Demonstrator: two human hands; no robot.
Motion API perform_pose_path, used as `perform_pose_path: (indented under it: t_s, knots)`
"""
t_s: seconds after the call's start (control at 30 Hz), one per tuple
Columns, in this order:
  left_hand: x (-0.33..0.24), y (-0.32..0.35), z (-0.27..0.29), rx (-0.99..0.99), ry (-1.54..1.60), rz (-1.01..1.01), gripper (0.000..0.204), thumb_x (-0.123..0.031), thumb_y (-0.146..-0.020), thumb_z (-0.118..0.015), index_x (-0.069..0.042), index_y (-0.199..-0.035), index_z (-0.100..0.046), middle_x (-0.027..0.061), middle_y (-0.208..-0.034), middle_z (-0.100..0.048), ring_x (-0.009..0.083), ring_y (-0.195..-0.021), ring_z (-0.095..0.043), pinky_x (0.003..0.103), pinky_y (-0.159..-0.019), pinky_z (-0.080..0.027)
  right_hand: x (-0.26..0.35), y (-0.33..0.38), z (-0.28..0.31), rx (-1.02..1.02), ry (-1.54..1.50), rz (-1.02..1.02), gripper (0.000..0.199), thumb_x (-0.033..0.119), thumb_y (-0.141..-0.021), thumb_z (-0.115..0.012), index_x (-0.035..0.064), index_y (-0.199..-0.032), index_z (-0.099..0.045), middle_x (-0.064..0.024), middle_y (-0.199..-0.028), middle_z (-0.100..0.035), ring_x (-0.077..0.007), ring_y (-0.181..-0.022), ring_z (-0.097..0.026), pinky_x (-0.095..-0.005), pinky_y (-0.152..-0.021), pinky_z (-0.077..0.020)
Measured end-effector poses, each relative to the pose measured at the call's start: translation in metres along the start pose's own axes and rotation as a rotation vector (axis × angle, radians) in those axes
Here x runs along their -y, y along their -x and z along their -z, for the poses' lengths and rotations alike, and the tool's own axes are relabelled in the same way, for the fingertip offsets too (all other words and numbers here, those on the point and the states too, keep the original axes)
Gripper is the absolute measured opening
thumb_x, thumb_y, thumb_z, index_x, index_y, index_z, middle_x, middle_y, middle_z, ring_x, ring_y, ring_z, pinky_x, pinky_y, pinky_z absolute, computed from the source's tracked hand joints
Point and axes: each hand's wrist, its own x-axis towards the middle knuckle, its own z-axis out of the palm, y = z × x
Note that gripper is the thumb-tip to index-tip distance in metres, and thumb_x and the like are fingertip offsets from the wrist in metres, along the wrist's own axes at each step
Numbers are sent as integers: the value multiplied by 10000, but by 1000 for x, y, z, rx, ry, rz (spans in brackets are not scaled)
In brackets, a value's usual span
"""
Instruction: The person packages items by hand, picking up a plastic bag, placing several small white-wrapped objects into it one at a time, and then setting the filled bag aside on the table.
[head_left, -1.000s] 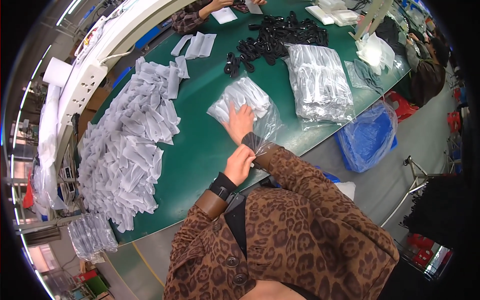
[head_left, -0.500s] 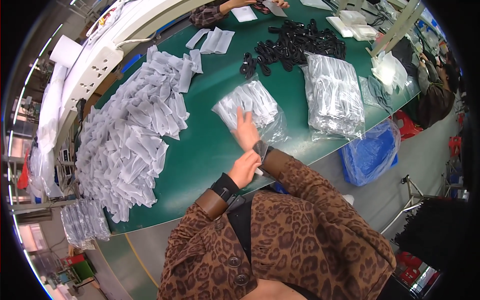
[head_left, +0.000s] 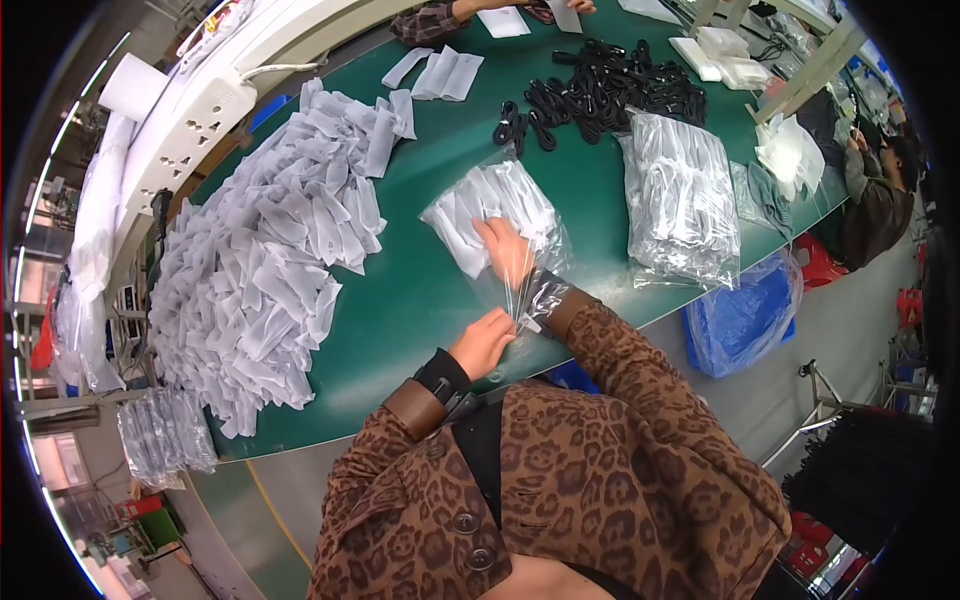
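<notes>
A worker's right hand (head_left: 505,250) lies flat, fingers spread, on a clear plastic bag of white paper slips (head_left: 495,215) on the green work table (head_left: 420,300), while the left hand (head_left: 483,342) pinches the bag's open mouth just below it, fingers closed on the film. Left of the grip spreads a broad heap of loose white slips (head_left: 260,270); beyond it lie black cords (head_left: 600,90), and to its right stacked filled clear bags (head_left: 680,200). Doing this well probably means pressing the slips flat and keeping the film taut at the mouth.
</notes>
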Motion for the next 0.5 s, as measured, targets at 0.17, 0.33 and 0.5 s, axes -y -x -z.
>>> perform_pose_path:
  t_s: [0.17,0.33,0.5]
  knots:
    - [4,7,1,-41,-8,83,112,-44,-866,-613,-7,-870,-507,123,-810,-486,300,-712,-535,364,-644,-436,7,0,19,130,121,-156,474,37,-813,-540,46,-1285,-493,-171,-885,-575,-366,-791,-626,-434,-649,-520]
    - [3,3,-2,-66,48,161,102,-26,-870,-609,-8,-868,-508,112,-809,-490,269,-682,-530,347,-624,-433,-1,-8,28,227,251,-281,359,70,-818,-545,57,-1176,-530,-139,-786,-607,-355,-725,-643,-419,-590,-525]
    - [7,-4,0,-107,25,113,114,-20,-857,-622,-11,-864,-509,112,-804,-491,260,-668,-527,338,-609,-433,-13,-19,18,61,199,-276,211,83,-805,-582,53,-1013,-553,-151,-871,-621,-362,-709,-640,-424,-585,-527]
